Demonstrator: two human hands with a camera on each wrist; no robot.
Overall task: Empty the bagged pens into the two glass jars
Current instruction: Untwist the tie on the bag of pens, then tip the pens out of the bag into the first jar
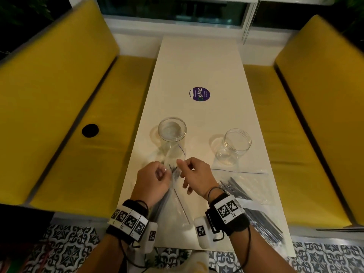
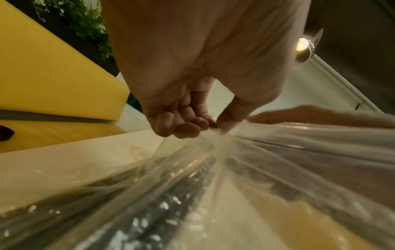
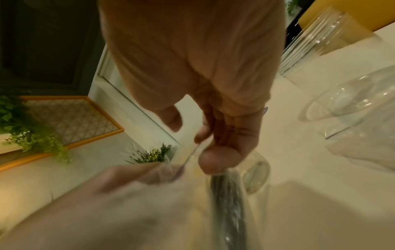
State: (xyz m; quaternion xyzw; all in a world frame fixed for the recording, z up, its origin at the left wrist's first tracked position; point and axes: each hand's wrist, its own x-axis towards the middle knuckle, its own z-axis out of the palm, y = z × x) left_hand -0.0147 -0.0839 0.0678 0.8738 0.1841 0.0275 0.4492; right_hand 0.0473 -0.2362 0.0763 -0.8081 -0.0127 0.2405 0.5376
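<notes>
A clear zip bag (image 1: 177, 196) of dark pens (image 2: 162, 208) is held up above the near end of the white table (image 1: 199, 67). My left hand (image 1: 155, 180) pinches one side of the bag's mouth and my right hand (image 1: 194, 172) pinches the other side between thumb and forefinger. The bag's blue zip line curls just in front of the left glass jar (image 1: 172, 134). The right glass jar (image 1: 234, 145) stands upright and empty beyond my right hand. In the right wrist view the dark pens (image 3: 226, 194) hang below the thumb, and both jars show blurred at the right edge.
A second clear bag of dark pens (image 1: 246, 192) lies on the table by my right wrist. A purple round sticker (image 1: 200, 94) marks the table's middle. Yellow benches (image 1: 59, 107) flank the table on both sides; a black disc (image 1: 90, 130) lies on the left seat.
</notes>
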